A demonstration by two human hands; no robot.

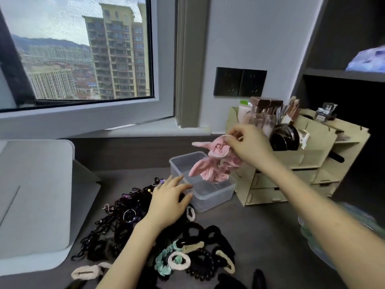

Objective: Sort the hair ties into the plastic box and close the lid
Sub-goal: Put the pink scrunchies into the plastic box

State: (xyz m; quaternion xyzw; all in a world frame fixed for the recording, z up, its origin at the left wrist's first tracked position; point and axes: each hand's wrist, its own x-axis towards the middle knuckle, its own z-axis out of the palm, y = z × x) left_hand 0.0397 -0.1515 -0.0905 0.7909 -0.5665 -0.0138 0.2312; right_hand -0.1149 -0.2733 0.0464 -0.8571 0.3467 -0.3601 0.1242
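Pink ties: bunch of fluffy pink velvet bunny-ear hair ties (210, 161), dangling right over the box, not in it yet
Right grip: right hand (250, 144), fingers curled, pinching the top of the pink bunch
Box: clear rectangular plastic box (210, 195), open-topped, on the grey table (270, 236)
Left grip: left hand (168, 202), fingers straight and loose, holding nothing, hovering by the box's near wall
Pile: heap of mostly black hair ties (125, 222), left of and in front of the box
Right side: pale wooden desk organizer (291, 170), just beside the box

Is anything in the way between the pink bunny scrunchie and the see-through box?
Nothing visible is. The pink scrunchie hangs from the right hand just above the plastic box, whose top is open with no lid on it. The left hand is at the box's near-left edge, off to the side of the drop.
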